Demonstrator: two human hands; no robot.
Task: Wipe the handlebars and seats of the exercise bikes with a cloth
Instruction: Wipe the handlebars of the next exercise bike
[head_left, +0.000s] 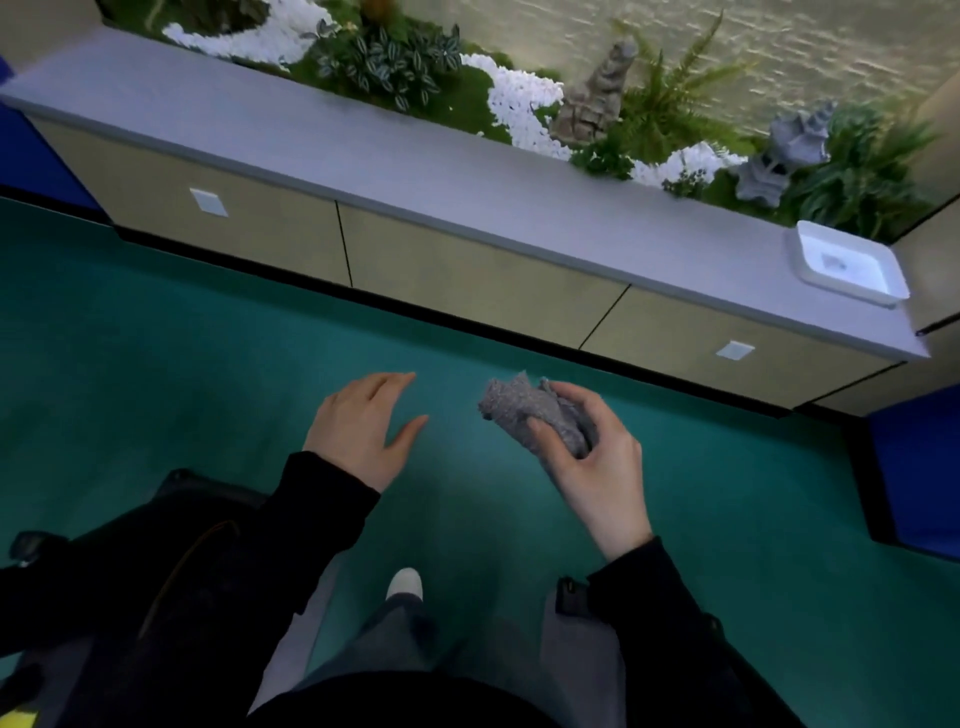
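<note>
Counter (467, 171): ahead; bears no bike.
Dark frame (197, 514): lower left, perhaps a bike; unwiped if overlooked.
Left hand (358, 431): fingers straight, empty.
Right hand (592, 467): curled round the cloth (524, 410).
Cloth: bunched, partly free; may slip floorward.

Left hand (363, 434) splayed, right hand (589, 462) curled.
</note>
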